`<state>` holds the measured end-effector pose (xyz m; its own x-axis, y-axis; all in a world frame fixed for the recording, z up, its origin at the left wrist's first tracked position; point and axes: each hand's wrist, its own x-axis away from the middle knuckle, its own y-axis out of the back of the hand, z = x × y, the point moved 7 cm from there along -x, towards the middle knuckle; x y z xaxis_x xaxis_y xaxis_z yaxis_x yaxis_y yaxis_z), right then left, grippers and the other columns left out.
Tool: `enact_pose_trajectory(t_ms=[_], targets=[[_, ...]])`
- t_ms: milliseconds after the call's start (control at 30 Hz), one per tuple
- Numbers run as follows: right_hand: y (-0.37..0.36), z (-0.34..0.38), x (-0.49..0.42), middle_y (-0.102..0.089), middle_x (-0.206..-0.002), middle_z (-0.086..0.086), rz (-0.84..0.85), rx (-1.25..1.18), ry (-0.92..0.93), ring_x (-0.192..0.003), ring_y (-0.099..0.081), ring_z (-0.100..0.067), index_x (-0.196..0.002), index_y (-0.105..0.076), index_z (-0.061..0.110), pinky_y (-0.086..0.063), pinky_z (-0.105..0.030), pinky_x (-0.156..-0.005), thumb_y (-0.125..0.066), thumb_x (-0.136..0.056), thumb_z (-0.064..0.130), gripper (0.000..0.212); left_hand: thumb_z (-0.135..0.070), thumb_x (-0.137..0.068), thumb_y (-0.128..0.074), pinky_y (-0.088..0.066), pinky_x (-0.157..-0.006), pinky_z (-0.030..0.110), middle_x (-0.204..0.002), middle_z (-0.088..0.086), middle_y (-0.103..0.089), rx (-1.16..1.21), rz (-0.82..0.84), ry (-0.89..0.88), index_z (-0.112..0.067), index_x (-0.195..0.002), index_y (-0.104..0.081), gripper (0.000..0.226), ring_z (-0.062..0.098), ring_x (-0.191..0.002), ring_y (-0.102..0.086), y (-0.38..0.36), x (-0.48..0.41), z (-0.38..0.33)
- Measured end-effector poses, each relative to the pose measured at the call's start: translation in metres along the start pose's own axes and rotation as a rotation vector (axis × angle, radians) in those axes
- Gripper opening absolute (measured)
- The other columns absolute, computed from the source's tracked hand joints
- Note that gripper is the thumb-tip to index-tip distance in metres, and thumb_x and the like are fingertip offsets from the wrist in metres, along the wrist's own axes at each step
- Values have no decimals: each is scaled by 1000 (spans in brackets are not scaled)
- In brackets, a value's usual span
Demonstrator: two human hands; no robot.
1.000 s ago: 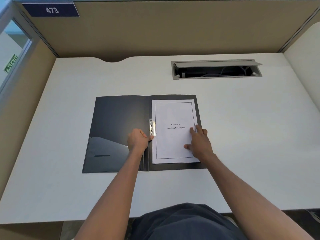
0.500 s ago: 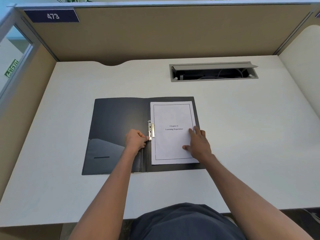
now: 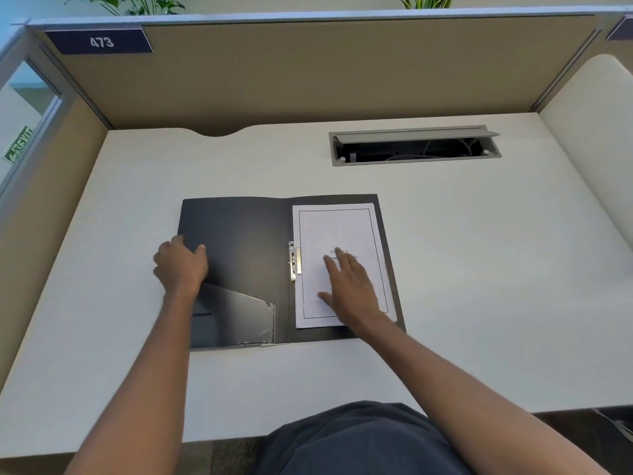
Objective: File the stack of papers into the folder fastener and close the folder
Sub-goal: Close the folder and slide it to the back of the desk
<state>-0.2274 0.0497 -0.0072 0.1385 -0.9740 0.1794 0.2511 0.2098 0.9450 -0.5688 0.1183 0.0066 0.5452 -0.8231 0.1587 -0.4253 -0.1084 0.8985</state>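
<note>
A left hand (image 3: pixel 181 264) grips the outer edge of an open black folder (image 3: pixel 239 241) while the right hand (image 3: pixel 349 289) lies flat, fingers spread, on the papers (image 3: pixel 342 228) beside the metal fastener (image 3: pixel 294 260).

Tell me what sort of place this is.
Most likely an office cubicle or study carrel: tan partition panels wall in a white desk, a plate numbered 473 marks the station, and a cable hatch is set into the desktop.

An open dark folder (image 3: pixel 239 248) lies flat on the white desk (image 3: pixel 479 269).
</note>
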Motion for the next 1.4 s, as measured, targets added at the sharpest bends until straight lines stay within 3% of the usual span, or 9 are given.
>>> enact_pose_trajectory(t_ms=[133, 500, 567, 667, 733, 1133, 1300, 1400], targets=[[-15, 19, 6, -13, -168, -14, 62, 32, 74, -153, -18, -33, -158, -20, 16, -21, -41, -124, -68, -92, 42, 86, -39, -98, -60, -34, -110, 60, -146, 28, -47, -59, 54, 114, -3, -147, -42, 63, 49, -137, -40, 5, -8, 25], [-36, 17, 9, -6, -168, -14, 200, 122, 77, -154, -11, -34, -157, -18, 14, -23, -46, -123, -62, -96, 43, 81, -36, -99, -62, -43, -106, 55, -144, 27, -54, 48, 137, 198, 1, -141, -49, 58, 49, -130, -52, 12, -1, 34], [-37, 18, 9, -5, -168, -14, 208, 131, 74, -155, -10, -35, -158, -16, 14, -22, -47, -124, -61, -97, 42, 81, -33, -98, -63, -46, -101, 54, -136, 30, -59, 65, 112, 189, 4, -131, -57, 50, 51, -124, -55, 19, -2, 33], [-38, 18, 9, -4, -168, -15, 212, 137, 70, -155, -8, -36, -158, -15, 13, -21, -48, -124, -61, -97, 41, 82, -32, -95, -62, -53, -87, 51, -104, 31, -69, 122, 78, 162, 3, -86, -66, 36, 50, -96, -62, 34, -4, 27], [-39, 17, 9, -3, -168, -15, 217, 138, 71, -155, -8, -36, -158, -14, 13, -20, -48, -124, -61, -97, 41, 82, -33, -94, -62, -53, -82, 48, -93, 28, -70, 135, 54, 146, 2, -78, -67, 39, 47, -88, -62, 47, -1, 20], [-31, 13, 8, -3, -169, -10, 261, 108, 96, -155, -9, -31, -159, -15, 18, -22, -45, -124, -58, -98, 44, 79, -14, -88, -58, -57, -81, 45, -90, 18, -73, 144, -38, -121, -9, -87, -75, 18, 43, -84, -67, 131, 45, -73], [-19, 12, 3, -6, -169, -10, 313, 31, 86, -155, -11, -31, -159, -18, 19, -15, -46, -126, -53, -99, 49, 76, -11, -94, -62, -64, -75, 44, -86, 13, -71, 207, 90, -244, -8, -86, -71, 12, 31, -75, -71, 130, 65, -117], [18, 26, -6, -20, -166, -14, 194, -139, 80, -153, -18, -31, -158, -26, 16, -14, -45, -126, -49, -100, 51, 71, -13, -94, -64, -60, -62, 35, -87, 11, -73, 310, 177, -281, -10, -85, -70, 11, 28, -73, -74, 122, 77, -142]])
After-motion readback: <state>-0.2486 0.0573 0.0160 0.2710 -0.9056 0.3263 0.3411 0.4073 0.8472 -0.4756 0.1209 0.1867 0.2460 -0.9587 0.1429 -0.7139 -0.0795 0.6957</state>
